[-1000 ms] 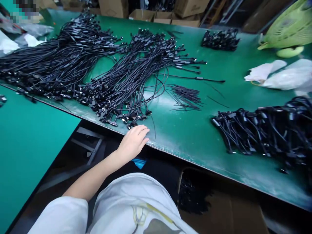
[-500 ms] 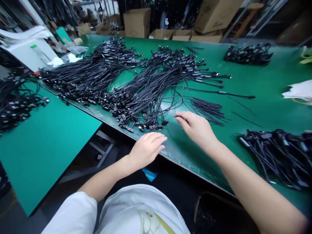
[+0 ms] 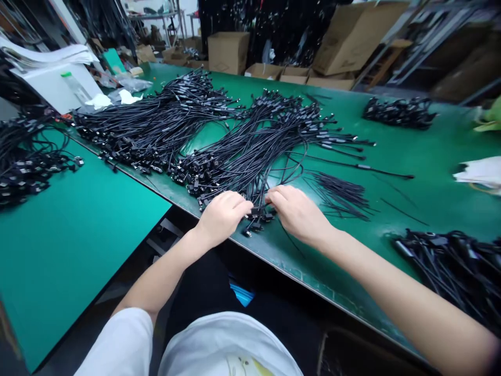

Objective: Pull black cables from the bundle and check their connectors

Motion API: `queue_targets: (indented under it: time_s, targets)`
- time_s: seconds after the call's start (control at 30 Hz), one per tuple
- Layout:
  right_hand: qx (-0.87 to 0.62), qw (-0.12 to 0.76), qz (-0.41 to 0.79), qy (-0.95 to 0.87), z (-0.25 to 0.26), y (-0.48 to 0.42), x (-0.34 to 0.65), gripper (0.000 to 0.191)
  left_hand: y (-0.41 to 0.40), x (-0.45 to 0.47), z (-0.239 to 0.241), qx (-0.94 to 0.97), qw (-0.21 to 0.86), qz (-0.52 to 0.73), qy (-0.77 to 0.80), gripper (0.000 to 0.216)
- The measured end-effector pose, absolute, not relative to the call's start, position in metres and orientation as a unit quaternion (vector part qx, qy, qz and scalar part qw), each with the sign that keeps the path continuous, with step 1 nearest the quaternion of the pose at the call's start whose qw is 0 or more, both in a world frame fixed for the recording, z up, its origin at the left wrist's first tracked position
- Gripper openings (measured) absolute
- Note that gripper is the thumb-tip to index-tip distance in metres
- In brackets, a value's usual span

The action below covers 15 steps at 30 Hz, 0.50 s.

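Black cables (image 3: 250, 151) with small plug ends lie in a long bundle on the green table. At the bundle's near end, my left hand (image 3: 223, 216) has its fingers closed on cables just behind the plugs (image 3: 256, 219). Facing it a short way to the right, my right hand (image 3: 295, 211) is pinched at the same cables. A thin black tie (image 3: 291, 240) trails from under the right hand toward the table edge. The fingertips of both hands are partly hidden. Beyond the right hand is a pile of thin black ties (image 3: 342, 193).
Another cable heap (image 3: 156, 115) lies to the left, and more cables (image 3: 27, 162) rest on the lower green table (image 3: 86, 230). Bundled cables (image 3: 450, 266) lie at the right, with another bundle (image 3: 399, 112) at the back. Cardboard boxes (image 3: 229, 52) stand behind the table.
Both hands have come together at the near plug ends; the right moved left from beside the tie pile. They were apart and off the cables before. The view has tilted slightly.
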State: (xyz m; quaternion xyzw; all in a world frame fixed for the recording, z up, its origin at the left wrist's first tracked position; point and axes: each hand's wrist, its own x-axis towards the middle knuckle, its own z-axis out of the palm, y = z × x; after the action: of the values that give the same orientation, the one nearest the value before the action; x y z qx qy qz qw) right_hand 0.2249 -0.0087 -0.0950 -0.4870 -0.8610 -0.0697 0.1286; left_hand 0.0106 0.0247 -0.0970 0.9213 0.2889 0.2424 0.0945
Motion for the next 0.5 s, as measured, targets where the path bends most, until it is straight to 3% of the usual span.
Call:
queue_targets:
  time_s: [0.07, 0.17, 0.27, 0.37, 0.5]
  targets:
    - [-0.481, 0.151, -0.042, -0.863, -0.091, -0.016, 0.233, 0.022, 0.009, 0.008, -0.083, 0.891, 0.231, 0.273, 0.279, 0.033]
    - [-0.529, 0.109, -0.021, -0.841, -0.089, -0.002, 0.265, 0.018, -0.009, 0.004, -0.072, 0.755, 0.509, 0.285, 0.3, 0.03]
    - [-0.617, 0.144, -0.062, -0.772, -0.075, 0.029, 0.306, 0.03, -0.007, 0.007, -0.071, 0.551, 0.713, 0.308, 0.306, 0.027]
    - [-0.628, 0.236, -0.131, -0.73, -0.036, 0.051, 0.321, 0.042, 0.004, 0.012, -0.071, 0.435, 0.791, 0.323, 0.285, 0.025]
    - [-0.593, 0.36, -0.257, -0.673, 0.037, 0.043, 0.302, 0.047, 0.005, 0.011, -0.066, 0.426, 0.806, 0.335, 0.239, 0.027]
